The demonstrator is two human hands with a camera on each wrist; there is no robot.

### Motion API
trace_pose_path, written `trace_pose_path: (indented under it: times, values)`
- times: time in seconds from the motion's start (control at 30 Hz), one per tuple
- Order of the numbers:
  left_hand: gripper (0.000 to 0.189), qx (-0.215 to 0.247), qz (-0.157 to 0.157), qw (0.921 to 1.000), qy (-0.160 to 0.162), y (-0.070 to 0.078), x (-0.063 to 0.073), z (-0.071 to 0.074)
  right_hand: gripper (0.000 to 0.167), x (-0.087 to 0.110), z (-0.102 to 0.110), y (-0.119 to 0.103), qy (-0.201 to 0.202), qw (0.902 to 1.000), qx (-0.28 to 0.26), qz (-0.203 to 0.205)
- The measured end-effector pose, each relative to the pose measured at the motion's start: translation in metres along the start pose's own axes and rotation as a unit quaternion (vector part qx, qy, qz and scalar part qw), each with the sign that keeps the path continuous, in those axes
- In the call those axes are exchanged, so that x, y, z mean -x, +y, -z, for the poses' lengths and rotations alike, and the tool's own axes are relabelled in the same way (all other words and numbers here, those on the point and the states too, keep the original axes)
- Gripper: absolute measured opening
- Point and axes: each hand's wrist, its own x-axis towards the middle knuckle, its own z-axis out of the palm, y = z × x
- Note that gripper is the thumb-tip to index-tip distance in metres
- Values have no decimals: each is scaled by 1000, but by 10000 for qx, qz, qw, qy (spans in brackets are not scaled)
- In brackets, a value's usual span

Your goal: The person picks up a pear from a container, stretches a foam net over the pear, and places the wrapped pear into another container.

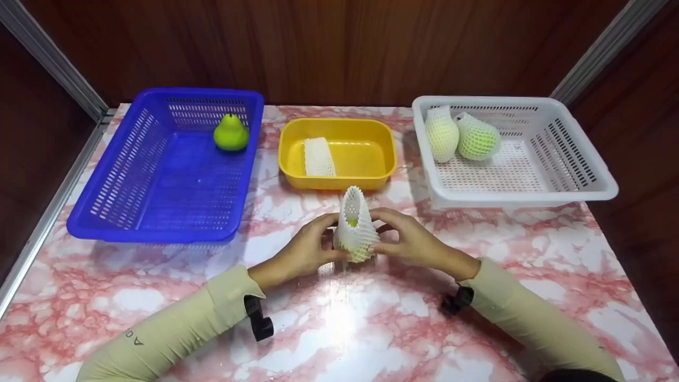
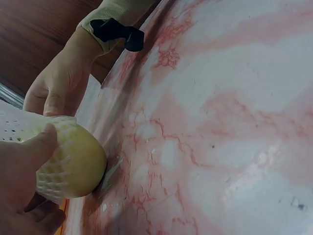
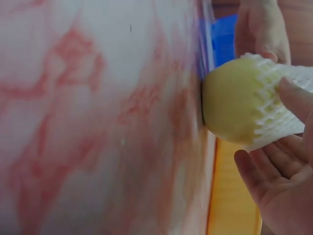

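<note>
A pale yellow-green pear (image 3: 225, 103) stands on the table in front of me, wrapped in a white foam net sleeve (image 1: 363, 233). The sleeve's top rises open above the fruit, and both wrist views show the pear's rounded bottom bare below the mesh. From the left side, my left hand (image 1: 302, 246) holds the sleeved pear between thumb and fingers. My right hand (image 1: 416, 241) grips it from the opposite side, with the thumb on the mesh in the right wrist view.
Left, a blue basket (image 1: 183, 236) contains a green pear (image 1: 231, 132). A yellow bin (image 1: 339, 183) behind my hands holds a flat white foam sleeve (image 1: 319, 157). At right, a white basket (image 1: 522, 199) has two net-covered fruits (image 1: 478, 139). Wooden panels (image 1: 339, 53) enclose the table.
</note>
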Motion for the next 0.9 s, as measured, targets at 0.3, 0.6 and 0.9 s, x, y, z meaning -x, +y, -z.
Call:
trace_pose_path:
  times: [0.3,0.6,0.9]
  values:
    - [84,-367,199,9985,-354,-2,-1,1,77,2,5,4,-404,9980,316,-372]
    - [89,-1020,104,9943,-286,-4,2,-1,84,2,5,6,-508,9940,806,-534]
    - [84,-451,-475,9978,126,3,3,2,78,1,2,2,-388,9980,115,-492]
